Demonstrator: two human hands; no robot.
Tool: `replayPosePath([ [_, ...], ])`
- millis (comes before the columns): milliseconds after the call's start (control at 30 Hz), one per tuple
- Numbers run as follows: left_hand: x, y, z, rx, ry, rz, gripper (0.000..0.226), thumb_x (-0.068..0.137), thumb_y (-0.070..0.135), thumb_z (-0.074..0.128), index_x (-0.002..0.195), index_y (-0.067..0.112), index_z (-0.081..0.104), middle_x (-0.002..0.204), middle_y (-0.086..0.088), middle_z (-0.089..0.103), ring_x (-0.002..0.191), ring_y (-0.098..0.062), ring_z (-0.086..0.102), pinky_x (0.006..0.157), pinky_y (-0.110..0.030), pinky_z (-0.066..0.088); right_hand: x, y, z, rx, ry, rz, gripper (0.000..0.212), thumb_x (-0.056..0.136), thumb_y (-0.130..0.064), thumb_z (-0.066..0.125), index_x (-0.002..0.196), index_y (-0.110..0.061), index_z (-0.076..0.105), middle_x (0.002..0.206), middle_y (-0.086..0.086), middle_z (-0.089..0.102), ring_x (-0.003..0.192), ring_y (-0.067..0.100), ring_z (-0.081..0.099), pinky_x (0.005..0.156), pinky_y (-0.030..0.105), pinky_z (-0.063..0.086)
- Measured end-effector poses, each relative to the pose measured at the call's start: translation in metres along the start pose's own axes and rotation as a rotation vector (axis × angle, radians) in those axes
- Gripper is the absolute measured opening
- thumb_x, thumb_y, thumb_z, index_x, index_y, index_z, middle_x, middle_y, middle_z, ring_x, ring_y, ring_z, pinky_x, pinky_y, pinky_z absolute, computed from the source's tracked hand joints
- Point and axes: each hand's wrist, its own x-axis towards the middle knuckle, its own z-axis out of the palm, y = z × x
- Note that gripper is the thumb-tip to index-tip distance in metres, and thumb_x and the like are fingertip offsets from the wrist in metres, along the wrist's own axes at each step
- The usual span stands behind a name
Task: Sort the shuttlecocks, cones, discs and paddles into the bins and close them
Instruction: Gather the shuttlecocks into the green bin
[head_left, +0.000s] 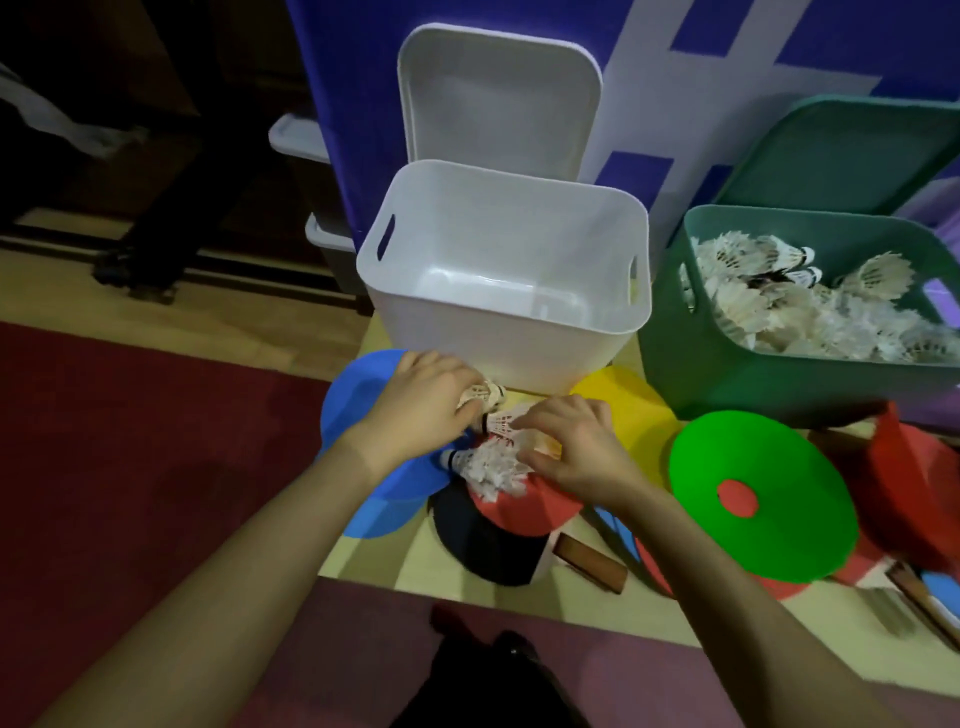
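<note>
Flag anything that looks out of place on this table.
A few shuttlecocks lie loose among the discs in front of the empty white bin, while the rest fill the green bin. The left hand grips one; the right hand reaches into the pile.

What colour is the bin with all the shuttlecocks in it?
Green bin, seen in the head view.

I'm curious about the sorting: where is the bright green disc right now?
In the head view the green disc lies on the right side of the table, just in front of the green bin of shuttlecocks, right of the right hand.
</note>
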Motion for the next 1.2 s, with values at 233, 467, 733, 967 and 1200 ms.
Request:
replayPosePath([
  [233,-0.016,-0.035,0.041,0.062,-0.161,-0.105,0.046,0.092,0.035,0.050,0.136,0.026,0.041,0.142,0.002,0.038,0.127,-0.019,0.037,0.102,-0.033,0.020,0.003,-0.008,0.035,-0.052,0.056,0.003,0.013,0.082,-0.032,0.063,0.093,-0.027,0.069,0.099,-0.006,0.064,0.103,0.017,0.045,0.081,0.029,0.011],
  [467,-0.010,-0.039,0.059,-0.081,-0.034,-0.161,0.030,0.090,0.021,0.056,0.120,0.018,0.053,0.119,-0.001,0.054,0.106,-0.021,0.052,0.088,-0.030,0.031,0.008,-0.009,0.026,0.070,0.268,0.062,0.018,0.083,-0.039,0.055,0.079,-0.028,0.068,0.086,-0.013,0.062,0.091,0.006,0.044,0.080,0.026,0.012],
  [733,-0.007,-0.042,0.048,-0.143,0.013,-0.155,0.012,0.086,0.021,0.064,0.089,0.010,0.059,0.100,-0.004,0.056,0.088,-0.025,0.055,0.075,-0.031,0.036,0.004,-0.018,-0.008,0.146,0.380,0.086,0.009,0.085,-0.027,0.057,0.083,-0.022,0.064,0.089,-0.012,0.062,0.092,0.006,0.051,0.080,0.025,0.015],
  [967,-0.004,0.005,-0.019,-0.217,0.338,-0.009,0.019,0.084,0.029,0.066,0.084,0.011,0.062,0.089,-0.005,0.055,0.088,-0.024,0.051,0.081,-0.033,0.033,-0.002,-0.024,-0.059,0.144,0.526,0.003,0.008,0.088,-0.025,0.056,0.084,-0.021,0.063,0.088,-0.014,0.061,0.088,0.004,0.055,0.081,0.031,0.025],
  [1200,0.045,0.074,-0.065,-0.213,0.516,0.177,0.028,0.082,0.038,0.052,0.081,0.011,0.060,0.089,-0.007,0.056,0.082,-0.027,0.055,0.073,-0.036,0.039,-0.002,0.004,-0.120,0.117,0.696,-0.109,0.007,0.088,-0.013,0.060,0.084,-0.009,0.065,0.084,-0.002,0.060,0.081,0.020,0.059,0.071,0.046,0.047],
])
